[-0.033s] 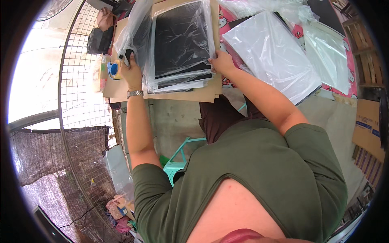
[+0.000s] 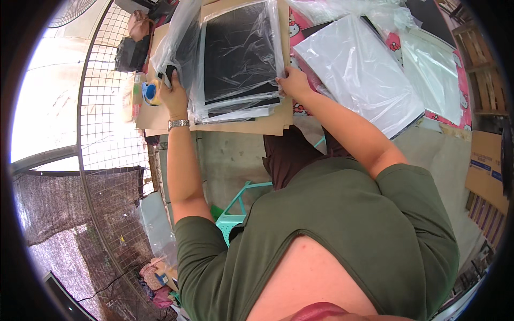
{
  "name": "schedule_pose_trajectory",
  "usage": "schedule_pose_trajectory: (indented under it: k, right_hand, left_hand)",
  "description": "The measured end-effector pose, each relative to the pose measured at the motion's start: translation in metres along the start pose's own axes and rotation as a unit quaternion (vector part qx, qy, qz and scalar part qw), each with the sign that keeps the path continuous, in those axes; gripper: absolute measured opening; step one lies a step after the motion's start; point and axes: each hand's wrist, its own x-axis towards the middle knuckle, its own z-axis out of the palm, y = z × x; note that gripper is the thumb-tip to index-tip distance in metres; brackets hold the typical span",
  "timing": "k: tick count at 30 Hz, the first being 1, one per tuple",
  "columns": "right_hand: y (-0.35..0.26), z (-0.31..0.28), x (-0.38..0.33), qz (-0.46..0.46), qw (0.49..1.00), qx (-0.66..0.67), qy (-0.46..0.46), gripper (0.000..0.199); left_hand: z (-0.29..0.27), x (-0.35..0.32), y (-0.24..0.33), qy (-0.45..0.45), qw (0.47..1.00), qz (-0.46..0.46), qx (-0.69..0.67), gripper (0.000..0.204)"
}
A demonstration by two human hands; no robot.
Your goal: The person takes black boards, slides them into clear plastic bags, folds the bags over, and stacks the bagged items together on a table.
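Observation:
A stack of black boards (image 2: 241, 51) with pale edges lies in front of me, wrapped in clear, wrinkled plastic. My right hand (image 2: 294, 84) pinches the right edge of the plastic wrap (image 2: 279, 48) between thumb and fingers. On the left, my left hand (image 2: 173, 96), with a metal watch at its wrist, is closed on a bunched clear plastic sheet (image 2: 170, 48). A small dark piece (image 2: 169, 74) shows at its fingertips; its kind is unclear. Brown cardboard (image 2: 257, 126) lies beneath the stack. Beside my left hand sits a roll of tape (image 2: 151, 91) with a blue core.
To the right, a large white plastic-covered board (image 2: 358, 69) lies on a pink patterned cloth (image 2: 464, 80), beside clear plastic sleeves (image 2: 431, 75). A wire grid (image 2: 110, 96) stands at the left. Below the table edge is a turquoise plastic stool (image 2: 231, 218). A cardboard box (image 2: 484, 166) stands far right.

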Motion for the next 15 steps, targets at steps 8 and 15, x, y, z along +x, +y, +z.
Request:
schedule_pose_trajectory:
  k: [8,15]
  right_hand:
    - [-0.027,0.002,-0.011,-0.025,1.0,-0.006,0.01,0.035]
    - [-0.02,0.004,0.02,-0.09,0.985,-0.147,0.025,0.031]
  left_hand:
    - [0.017,-0.02,0.004,-0.063,0.998,0.006,-0.001,0.023]
    - [0.022,-0.027,0.018,-0.098,0.995,0.017,-0.009,0.016]
